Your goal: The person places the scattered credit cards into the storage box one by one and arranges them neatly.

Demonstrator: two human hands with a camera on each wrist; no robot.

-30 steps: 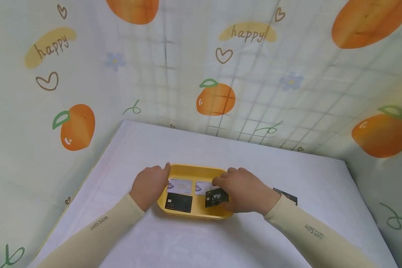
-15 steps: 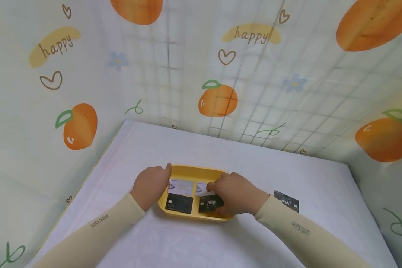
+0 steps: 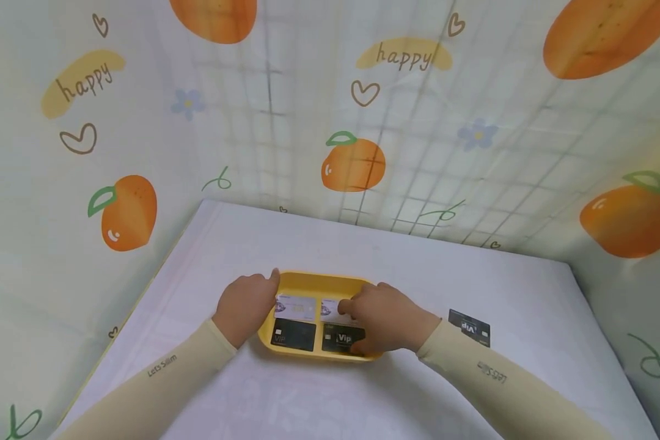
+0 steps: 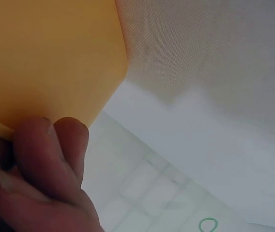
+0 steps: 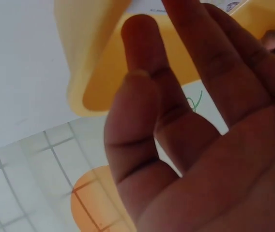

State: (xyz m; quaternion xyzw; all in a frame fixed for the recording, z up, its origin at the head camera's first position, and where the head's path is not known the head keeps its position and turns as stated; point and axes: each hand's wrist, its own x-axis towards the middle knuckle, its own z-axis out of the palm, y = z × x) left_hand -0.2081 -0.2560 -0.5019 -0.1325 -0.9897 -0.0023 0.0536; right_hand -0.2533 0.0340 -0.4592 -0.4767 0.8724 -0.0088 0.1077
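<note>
Lying in one tray [image 3: 321, 283]: four cards [image 3: 293, 335], apparently.

1. The surface [image 3: 319, 244] is flat and white, with a pale purple look.
2. A yellow tray [image 3: 319, 282] with round corners sits on it, near the middle, its long sides going left to right.
3. A black card [image 3: 469, 327] lies on it too, right of the tray and not touching it. The white word "Vip" on the card is upside down.
</note>
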